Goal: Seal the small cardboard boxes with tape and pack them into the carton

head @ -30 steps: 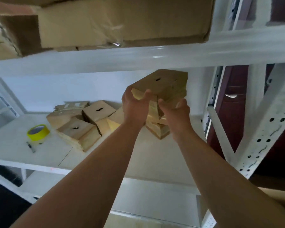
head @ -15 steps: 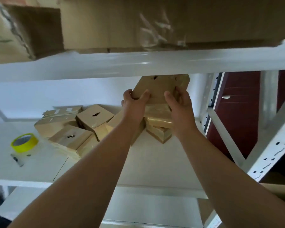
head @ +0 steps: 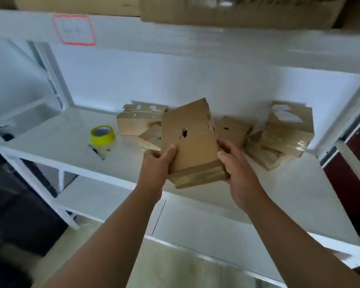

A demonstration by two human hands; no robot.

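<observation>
The left hand [head: 157,165] is pinching the left edge and the right hand [head: 237,169] is curling round the right edge of the small brown cardboard box [head: 190,140], together holding it tilted in the air to the right of the yellow roll of tape [head: 102,135]. It is looking light and stiff but crushable, with a torn hole in its broad face, so gripping the opposite side edges is seeming the soundest hold. The white metal shelf [head: 56,140] is carrying more small brown boxes [head: 287,129] beyond and right of the tape, and a large brown carton [head: 237,15] is sitting high above it
</observation>
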